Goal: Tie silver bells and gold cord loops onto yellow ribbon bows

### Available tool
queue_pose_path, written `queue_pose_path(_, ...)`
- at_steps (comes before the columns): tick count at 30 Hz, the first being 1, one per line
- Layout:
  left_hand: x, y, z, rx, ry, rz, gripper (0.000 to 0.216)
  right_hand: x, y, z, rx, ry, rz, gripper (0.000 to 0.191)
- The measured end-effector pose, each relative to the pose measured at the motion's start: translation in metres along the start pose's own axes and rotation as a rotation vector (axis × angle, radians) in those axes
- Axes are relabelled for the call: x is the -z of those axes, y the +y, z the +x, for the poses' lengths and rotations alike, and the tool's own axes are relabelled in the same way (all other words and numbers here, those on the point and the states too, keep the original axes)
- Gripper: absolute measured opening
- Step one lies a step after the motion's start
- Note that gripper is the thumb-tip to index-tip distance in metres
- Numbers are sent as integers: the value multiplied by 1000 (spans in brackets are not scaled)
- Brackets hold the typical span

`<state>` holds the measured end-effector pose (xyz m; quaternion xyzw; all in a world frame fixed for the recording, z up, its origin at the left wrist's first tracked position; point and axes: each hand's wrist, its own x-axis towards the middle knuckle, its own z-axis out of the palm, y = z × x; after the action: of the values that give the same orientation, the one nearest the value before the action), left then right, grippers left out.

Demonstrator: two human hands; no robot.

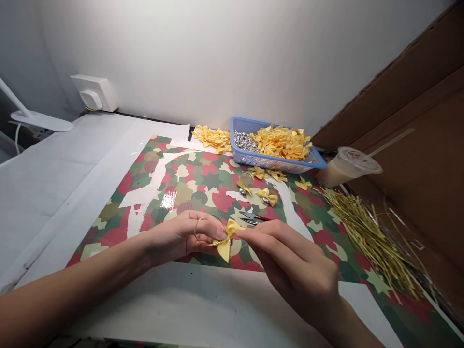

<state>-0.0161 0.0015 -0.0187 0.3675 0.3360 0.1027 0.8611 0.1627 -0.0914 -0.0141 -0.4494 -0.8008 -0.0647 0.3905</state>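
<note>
A yellow ribbon bow [224, 248] is held between both hands above the front part of the patterned sheet. My left hand [195, 233] pinches its left side between thumb and fingers. A thin gold tie [196, 227] curves in a loop around the fingers of that hand and runs to the bow. My right hand [290, 256] has its fingertips closed on the bow's right side; its thumb is mostly hidden. Just beyond the hands lie dark pointed snips [250, 221]. Past those are finished-looking bows with silver bells, including one bow [267, 196] on the right.
A blue basket [279, 166] by the wall holds silver bells [244, 141] and yellow bows. More bows [212, 137] are heaped left of it. On the right stand a lidded cup [344, 169] with a straw and a bundle of gold ties [369, 239], beside cardboard [416, 145].
</note>
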Motion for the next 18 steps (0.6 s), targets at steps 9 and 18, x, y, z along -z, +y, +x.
queue_pose_path(9,0,0,0,4,-5,-9,19,-1,0,0,11,1,12,26)
queue_pose_path(18,-1,2,0,3,9,-10,18,-5,-3,-1,-29,14,-5,22)
